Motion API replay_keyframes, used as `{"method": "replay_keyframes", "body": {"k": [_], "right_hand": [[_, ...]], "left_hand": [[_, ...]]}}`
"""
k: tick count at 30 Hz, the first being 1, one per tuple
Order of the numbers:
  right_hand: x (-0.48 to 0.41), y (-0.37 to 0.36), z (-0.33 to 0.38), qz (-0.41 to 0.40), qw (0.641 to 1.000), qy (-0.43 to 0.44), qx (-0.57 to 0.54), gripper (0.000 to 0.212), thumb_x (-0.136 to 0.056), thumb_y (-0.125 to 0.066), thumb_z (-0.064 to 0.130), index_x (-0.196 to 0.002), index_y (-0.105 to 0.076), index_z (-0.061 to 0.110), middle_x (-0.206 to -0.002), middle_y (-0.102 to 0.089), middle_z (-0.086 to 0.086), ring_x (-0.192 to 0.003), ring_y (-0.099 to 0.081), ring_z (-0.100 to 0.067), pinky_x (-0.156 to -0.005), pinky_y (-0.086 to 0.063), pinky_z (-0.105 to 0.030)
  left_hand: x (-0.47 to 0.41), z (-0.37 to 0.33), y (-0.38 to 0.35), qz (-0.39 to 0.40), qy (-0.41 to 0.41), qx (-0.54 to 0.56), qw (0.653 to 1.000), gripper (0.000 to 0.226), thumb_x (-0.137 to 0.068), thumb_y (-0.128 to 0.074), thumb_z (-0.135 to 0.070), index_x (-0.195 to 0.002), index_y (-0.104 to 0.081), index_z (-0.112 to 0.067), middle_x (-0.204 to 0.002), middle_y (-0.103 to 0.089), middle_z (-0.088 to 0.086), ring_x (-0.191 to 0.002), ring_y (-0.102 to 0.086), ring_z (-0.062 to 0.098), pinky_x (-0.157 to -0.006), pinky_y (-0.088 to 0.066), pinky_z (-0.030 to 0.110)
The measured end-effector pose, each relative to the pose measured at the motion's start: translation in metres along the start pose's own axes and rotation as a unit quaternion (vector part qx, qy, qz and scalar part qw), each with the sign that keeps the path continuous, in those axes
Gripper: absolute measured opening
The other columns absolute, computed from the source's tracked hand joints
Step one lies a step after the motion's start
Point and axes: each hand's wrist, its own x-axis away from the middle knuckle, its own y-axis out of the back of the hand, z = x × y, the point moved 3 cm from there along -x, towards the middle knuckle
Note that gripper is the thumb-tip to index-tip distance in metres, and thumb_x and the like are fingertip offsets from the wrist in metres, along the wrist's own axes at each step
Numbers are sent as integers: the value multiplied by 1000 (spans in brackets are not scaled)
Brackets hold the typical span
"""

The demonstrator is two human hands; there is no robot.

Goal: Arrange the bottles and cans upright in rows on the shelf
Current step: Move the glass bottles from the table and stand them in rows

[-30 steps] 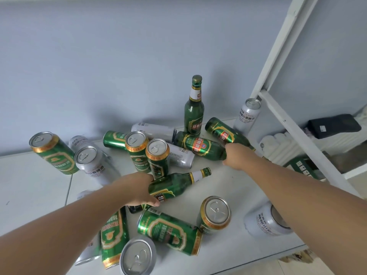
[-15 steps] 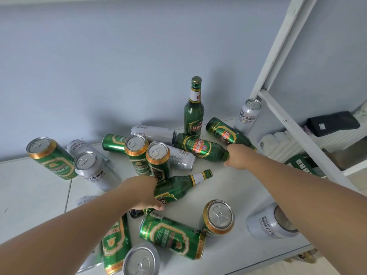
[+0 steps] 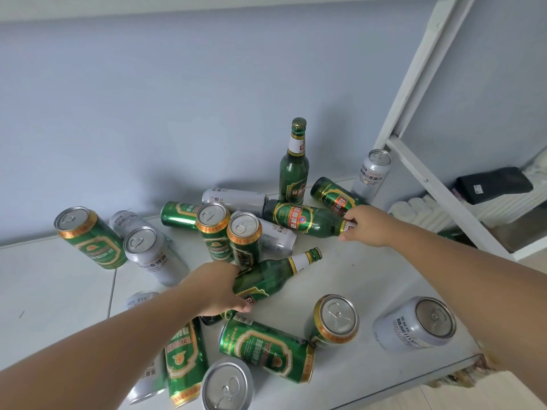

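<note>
While my left hand curls round the body of a lying green bottle and my right hand pinches the neck of a second bottle, the white shelf carries both. Beyond my right fingers stands an upright bottle; a third bottle lies there too. Two standing green cans crowd my left fingers. The third bottle's neck is hidden behind my right hand, and my left palm covers its bottle's base.

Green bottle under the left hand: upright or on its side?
On its side: the green bottle lies across the shelf, capped neck pointing right, with the left hand gripping its body.
</note>
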Motion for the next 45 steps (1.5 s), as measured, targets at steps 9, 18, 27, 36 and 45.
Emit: {"method": "replay_keyframes", "body": {"k": [9,18,27,36,45], "right_hand": [[28,38,20,-97,991,17,-96,16,-79,-84,34,-89,-78,22,-76,-70,-5,-73,-64,-22,-63,-43,-31],[39,64,46,-267,940,19,-210,33,-76,-86,35,-105,-71,27,-95,-67,11,-85,-63,-6,-69,-50,-27],[33,65,78,-279,918,66,-275,17,-77,-84,20,-84,-70,24,-85,-75,9,-81,-71,-12,-80,-56,-36],[32,57,84,-244,937,99,-230,18,-85,-78,29,-100,-74,21,-95,-76,5,-88,-69,-15,-74,-50,-28],[32,46,81,-249,942,99,-201,22,-83,-79,39,-94,-68,24,-92,-74,5,-85,-69,-17,-77,-56,-37]], "left_hand": [[22,1,19,-48,-28,62,997,65,-71,-76,-62,-125,-62,-29,-111,-71,-8,-95,-64,13,-83,-52,28],[47,2,38,-96,-30,129,987,58,-69,-78,-65,-117,-63,-36,-96,-70,-15,-80,-66,5,-72,-57,29],[66,1,55,-148,-44,304,940,49,-70,-83,-58,-113,-69,-40,-91,-76,-19,-78,-73,0,-80,-61,38],[87,-3,82,-198,-44,494,846,38,-72,-83,-45,-105,-75,-28,-98,-79,-10,-91,-75,8,-88,-55,33],[101,-7,99,-237,-55,552,798,43,-72,-87,-37,-108,-74,-19,-99,-79,1,-90,-76,20,-80,-60,36]]}}
